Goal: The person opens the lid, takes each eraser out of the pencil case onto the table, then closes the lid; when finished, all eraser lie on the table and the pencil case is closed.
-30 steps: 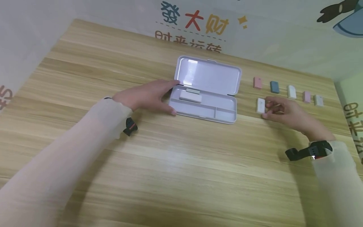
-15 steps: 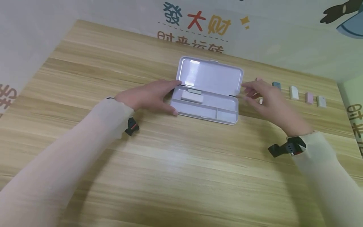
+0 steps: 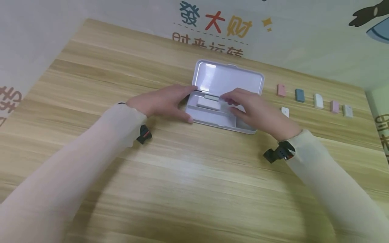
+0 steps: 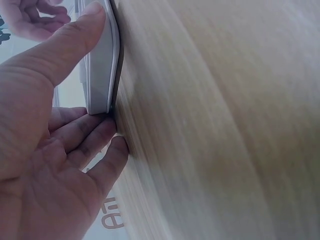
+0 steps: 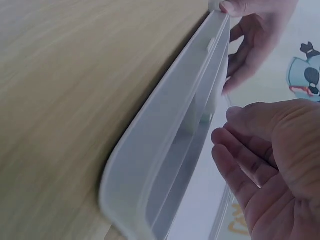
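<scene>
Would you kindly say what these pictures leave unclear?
Head view: case, right end partly covered by right hand.
Head view: white block nearest the case, lower part behind that hand.
Head view: blue block, any markings too small.
Left wrist view: right hand, cut off by top edge.

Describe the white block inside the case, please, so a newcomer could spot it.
On the wooden table, the left hand touches an open case. In its back compartment, at the left, lies the white block, bigger than the pale green one behind.
</scene>
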